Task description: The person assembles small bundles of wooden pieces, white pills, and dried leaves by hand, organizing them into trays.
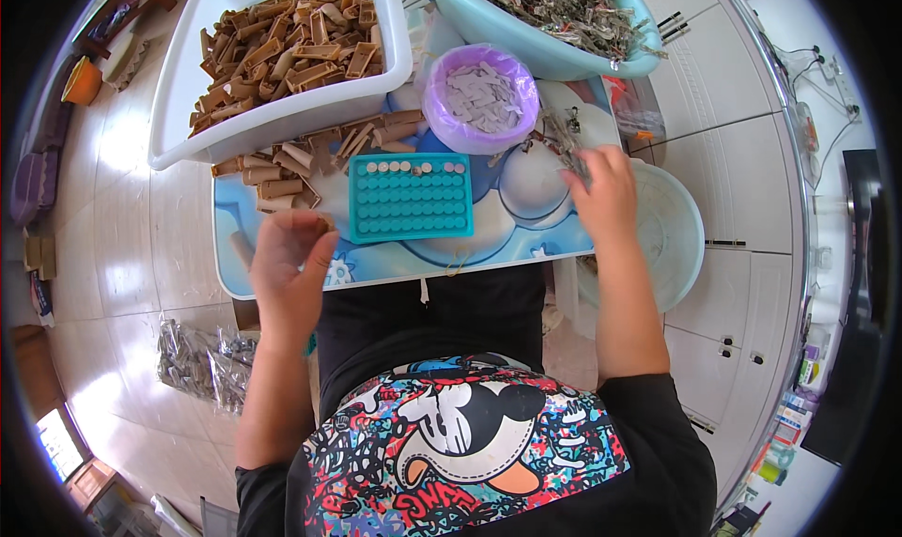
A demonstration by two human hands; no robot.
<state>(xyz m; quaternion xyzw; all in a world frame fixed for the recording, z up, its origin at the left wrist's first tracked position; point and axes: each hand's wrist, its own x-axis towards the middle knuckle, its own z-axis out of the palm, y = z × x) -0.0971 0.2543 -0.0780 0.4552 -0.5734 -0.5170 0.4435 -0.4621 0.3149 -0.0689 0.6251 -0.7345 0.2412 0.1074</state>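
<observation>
A teal tray with rows of round holes [411, 199] lies on a small blue table [526, 246]; its far row holds several small round pieces. My left hand [291, 260] hovers left of the tray, fingers curled around a small brown piece at its fingertips. My right hand [601, 189] is at the table's right edge, pinching a bundle of thin grey metal pieces [567, 140]. Loose brown tubes [301, 161] lie behind the tray.
A white bin [188, 77] full of brown tubes sits far left. A purple-lined bowl of pale flat pieces [481, 97] and a light blue basin of grey metal parts [554, 15] stand behind. A clear tub [672, 232] is right; bagged parts [202, 358] lie on the floor.
</observation>
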